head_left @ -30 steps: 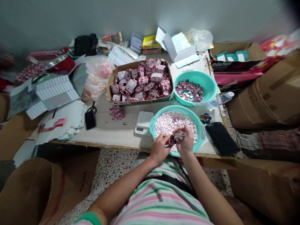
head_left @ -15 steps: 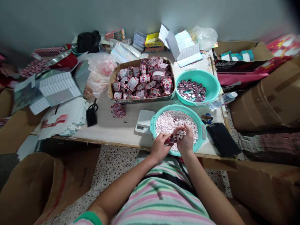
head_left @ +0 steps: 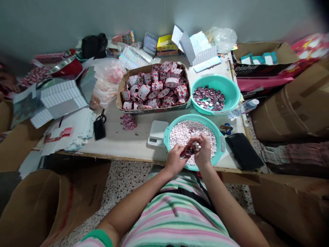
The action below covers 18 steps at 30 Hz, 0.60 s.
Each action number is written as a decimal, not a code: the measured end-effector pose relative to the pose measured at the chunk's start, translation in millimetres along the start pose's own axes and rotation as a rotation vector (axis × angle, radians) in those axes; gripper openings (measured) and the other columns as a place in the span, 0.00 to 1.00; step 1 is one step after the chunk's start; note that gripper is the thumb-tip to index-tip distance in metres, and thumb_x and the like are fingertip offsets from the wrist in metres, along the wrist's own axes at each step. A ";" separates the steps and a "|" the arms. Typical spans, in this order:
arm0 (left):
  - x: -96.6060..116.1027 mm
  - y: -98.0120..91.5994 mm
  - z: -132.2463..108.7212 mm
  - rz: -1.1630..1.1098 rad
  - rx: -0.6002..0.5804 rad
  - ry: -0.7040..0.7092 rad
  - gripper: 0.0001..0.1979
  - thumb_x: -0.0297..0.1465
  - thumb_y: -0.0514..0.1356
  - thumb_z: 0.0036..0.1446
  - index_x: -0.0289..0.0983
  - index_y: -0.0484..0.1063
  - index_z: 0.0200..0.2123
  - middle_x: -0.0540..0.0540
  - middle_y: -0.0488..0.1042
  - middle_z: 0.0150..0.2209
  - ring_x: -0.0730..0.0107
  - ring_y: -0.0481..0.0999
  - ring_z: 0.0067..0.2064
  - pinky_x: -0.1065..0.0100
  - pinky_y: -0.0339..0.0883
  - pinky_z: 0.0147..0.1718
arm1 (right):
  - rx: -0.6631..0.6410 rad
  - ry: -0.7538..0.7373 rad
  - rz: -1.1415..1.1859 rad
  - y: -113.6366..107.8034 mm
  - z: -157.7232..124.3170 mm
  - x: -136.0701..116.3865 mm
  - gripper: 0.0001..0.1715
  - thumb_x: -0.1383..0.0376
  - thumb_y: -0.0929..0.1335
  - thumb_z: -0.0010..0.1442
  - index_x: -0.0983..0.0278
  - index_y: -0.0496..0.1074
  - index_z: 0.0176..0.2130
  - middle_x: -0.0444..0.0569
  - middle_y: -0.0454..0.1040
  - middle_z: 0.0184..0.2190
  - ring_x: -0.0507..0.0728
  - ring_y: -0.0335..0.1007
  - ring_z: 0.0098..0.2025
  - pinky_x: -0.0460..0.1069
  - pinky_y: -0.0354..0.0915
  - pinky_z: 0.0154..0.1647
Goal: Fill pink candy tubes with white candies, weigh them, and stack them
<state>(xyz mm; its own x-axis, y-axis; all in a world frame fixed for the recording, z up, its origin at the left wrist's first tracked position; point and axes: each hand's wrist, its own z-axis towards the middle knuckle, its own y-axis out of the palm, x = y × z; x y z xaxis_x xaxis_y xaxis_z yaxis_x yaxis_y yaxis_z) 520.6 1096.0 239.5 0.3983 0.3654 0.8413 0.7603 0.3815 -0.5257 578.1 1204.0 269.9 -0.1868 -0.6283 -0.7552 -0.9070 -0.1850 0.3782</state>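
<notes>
Above the near turquoise basin (head_left: 167,142), which is full of small white pellets (head_left: 180,132), both my hands work close together. My left hand (head_left: 176,159) is closed around a small red-and-dark printed container (head_left: 187,151), its opening tilted toward the right hand. Cupped in my right hand (head_left: 204,152) is a small heap of white pellets (head_left: 196,145), held against the container's mouth. How full the container is cannot be seen. Beside the basin on the left stands a white kitchen scale (head_left: 158,132).
A cardboard box (head_left: 154,110) holds many printed containers. Round caps lie in another turquoise basin (head_left: 231,91). A water bottle (head_left: 243,109), a black pouch (head_left: 244,151) and a black-handled item (head_left: 99,128) rest on the table. Large cartons (head_left: 285,109) flank it.
Fewer pellets show in my right hand than before. Both hands stay over the basin, and the view has shifted slightly.
</notes>
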 end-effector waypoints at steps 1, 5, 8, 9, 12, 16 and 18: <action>0.2 0.1 0.8 -0.002 -0.001 -0.006 0.20 0.27 0.64 0.50 0.42 0.71 0.48 0.48 0.71 0.40 0.66 0.71 0.42 0.67 0.67 0.43 | -0.001 0.001 0.001 -0.1 0.4 0.3 0.22 0.50 0.66 0.52 0.65 0.73 0.22 0.44 0.70 0.18 0.50 0.66 0.21 0.45 0.62 0.24; 2.4 -0.1 2.9 0.004 -0.004 0.001 0.17 0.27 0.64 0.50 0.40 0.72 0.45 0.48 0.71 0.39 0.66 0.71 0.41 0.68 0.67 0.41 | 0.006 0.004 0.020 0.2 1.0 1.7 0.22 0.50 0.66 0.52 0.65 0.72 0.21 0.44 0.70 0.18 0.50 0.66 0.21 0.45 0.63 0.24; 4.1 -1.0 3.8 0.020 0.002 0.029 0.16 0.28 0.64 0.51 0.40 0.72 0.45 0.48 0.70 0.38 0.67 0.71 0.41 0.68 0.66 0.41 | 0.018 -0.033 0.031 1.8 0.2 2.0 0.22 0.50 0.67 0.53 0.64 0.72 0.21 0.43 0.70 0.17 0.50 0.66 0.21 0.45 0.62 0.25; 4.4 -1.4 4.0 0.025 0.005 0.037 0.16 0.28 0.64 0.51 0.40 0.72 0.45 0.48 0.70 0.38 0.67 0.71 0.41 0.68 0.66 0.41 | 0.014 -0.049 0.030 2.4 -0.3 1.9 0.22 0.50 0.67 0.53 0.64 0.72 0.21 0.43 0.70 0.17 0.50 0.65 0.21 0.45 0.62 0.25; 4.3 -1.7 4.7 0.005 0.015 0.040 0.15 0.28 0.64 0.52 0.41 0.72 0.45 0.49 0.70 0.37 0.67 0.70 0.40 0.68 0.66 0.41 | -0.023 -0.094 0.009 3.1 -1.7 1.5 0.22 0.50 0.66 0.54 0.64 0.72 0.22 0.43 0.70 0.17 0.50 0.66 0.21 0.46 0.62 0.25; 3.6 -0.4 4.7 -0.085 0.025 0.023 0.18 0.28 0.63 0.53 0.41 0.71 0.48 0.48 0.71 0.39 0.68 0.72 0.41 0.68 0.68 0.42 | -0.041 -0.133 -0.050 1.9 -5.4 2.1 0.26 0.46 0.64 0.55 0.64 0.72 0.22 0.45 0.72 0.18 0.52 0.68 0.22 0.47 0.63 0.27; 3.5 0.6 4.6 -0.114 0.026 0.029 0.20 0.28 0.63 0.53 0.42 0.70 0.50 0.48 0.71 0.41 0.68 0.72 0.42 0.68 0.68 0.44 | -0.044 -0.141 -0.060 2.2 -8.3 2.8 0.30 0.44 0.62 0.57 0.64 0.72 0.21 0.47 0.73 0.19 0.53 0.70 0.24 0.48 0.64 0.29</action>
<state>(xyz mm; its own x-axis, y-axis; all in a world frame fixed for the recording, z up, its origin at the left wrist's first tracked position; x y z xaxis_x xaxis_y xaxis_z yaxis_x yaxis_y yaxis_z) 520.1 1101.5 241.6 0.3252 0.2941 0.8987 0.7881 0.4409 -0.4295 578.7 1195.6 273.1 -0.1866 -0.5033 -0.8437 -0.9013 -0.2541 0.3509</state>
